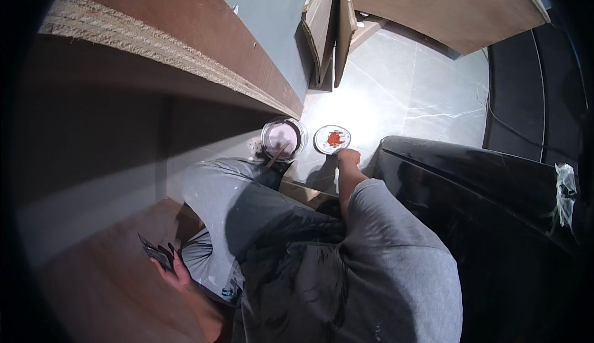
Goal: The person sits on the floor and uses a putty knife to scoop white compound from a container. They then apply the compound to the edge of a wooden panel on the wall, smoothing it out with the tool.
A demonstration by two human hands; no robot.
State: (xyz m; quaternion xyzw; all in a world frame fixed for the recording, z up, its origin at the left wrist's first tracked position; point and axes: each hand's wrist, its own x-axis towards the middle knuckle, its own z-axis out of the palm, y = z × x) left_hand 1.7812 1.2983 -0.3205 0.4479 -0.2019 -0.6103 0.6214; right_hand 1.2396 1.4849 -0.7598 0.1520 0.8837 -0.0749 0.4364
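Note:
My left hand [177, 273] is out at the lower left, its fingers closed on a thin dark flat plate [156, 253] whose exact kind I cannot make out. Ahead of me my right hand [349, 157] grips the near rim of a round white lid [323, 147]. A smear of red-orange paste [335, 138] lies on the middle of that lid. Left of the lid stands an open can [265, 134] with pale pinkish paste [282, 135] inside. A stick [276, 156] leans out of the can toward my knee.
A thick board with a rough edge [154, 43] juts in from the upper left. Cardboard pieces [322, 33] lean at the far wall, beside a wooden panel [439, 5]. A glossy black piece [470, 200] stands close on my right. Pale veined tiles [383, 89] cover the floor.

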